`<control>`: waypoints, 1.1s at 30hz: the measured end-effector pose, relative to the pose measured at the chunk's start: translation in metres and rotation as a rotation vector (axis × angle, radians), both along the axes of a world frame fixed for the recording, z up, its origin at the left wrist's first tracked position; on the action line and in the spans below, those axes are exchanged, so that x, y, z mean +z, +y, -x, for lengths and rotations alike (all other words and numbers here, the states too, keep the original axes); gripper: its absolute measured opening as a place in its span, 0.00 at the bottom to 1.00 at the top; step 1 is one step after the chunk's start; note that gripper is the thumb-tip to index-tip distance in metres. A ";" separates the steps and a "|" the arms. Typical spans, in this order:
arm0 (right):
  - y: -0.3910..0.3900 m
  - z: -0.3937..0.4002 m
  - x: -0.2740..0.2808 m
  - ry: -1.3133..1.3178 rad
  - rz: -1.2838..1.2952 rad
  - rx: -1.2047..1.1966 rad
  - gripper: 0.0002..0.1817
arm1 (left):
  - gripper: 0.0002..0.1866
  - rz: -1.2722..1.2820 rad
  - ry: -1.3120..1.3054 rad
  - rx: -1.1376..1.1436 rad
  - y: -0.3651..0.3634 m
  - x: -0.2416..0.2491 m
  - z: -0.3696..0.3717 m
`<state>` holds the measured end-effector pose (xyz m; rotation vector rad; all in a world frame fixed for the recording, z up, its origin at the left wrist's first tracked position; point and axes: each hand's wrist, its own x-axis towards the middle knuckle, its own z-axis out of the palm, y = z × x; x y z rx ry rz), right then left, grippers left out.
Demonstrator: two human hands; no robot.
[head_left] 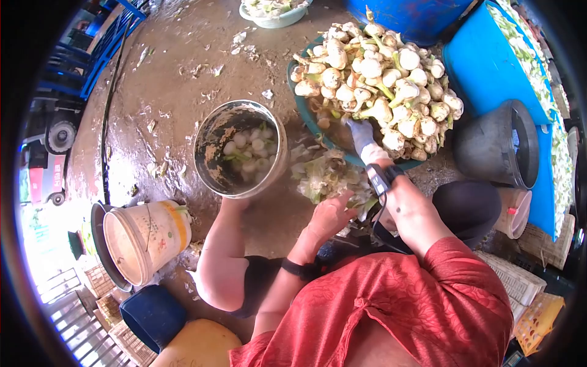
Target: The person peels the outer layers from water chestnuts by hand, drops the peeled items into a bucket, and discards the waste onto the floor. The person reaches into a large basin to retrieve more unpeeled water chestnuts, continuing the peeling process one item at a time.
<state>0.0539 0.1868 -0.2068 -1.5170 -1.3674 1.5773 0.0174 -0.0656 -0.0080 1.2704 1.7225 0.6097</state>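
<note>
My right hand (360, 133), in a pale purple glove, reaches into the near side of a green tub (298, 109). Its fingers stretch toward a heap of white bulbs (391, 82) that look like fresh garlic with stems. Bare and curled, my left hand (332, 215) is low over a pile of peelings (324, 177) on the floor; whatever lies in its fingers is hidden. To its left stands a round bucket (206, 147), with several peeled bulbs (252, 150) at the bottom.
A white bucket (153, 235) lies tilted at left, near a dark blue container (153, 315). At right are a black bucket (489, 144) and blue bins (489, 61). A pale basin (278, 18) sits at the top. Scraps litter the wet floor (165, 79).
</note>
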 end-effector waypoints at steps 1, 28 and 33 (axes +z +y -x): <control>0.017 -0.001 -0.049 -0.200 -0.158 0.135 0.22 | 0.25 -0.050 0.012 -0.007 -0.001 -0.004 -0.001; -0.117 -0.048 0.208 0.426 -0.191 0.372 0.05 | 0.21 -0.250 -1.288 0.630 0.009 0.008 0.031; -0.116 -0.056 0.207 0.534 -0.059 0.298 0.04 | 0.18 -0.276 -1.065 0.649 0.007 0.020 0.021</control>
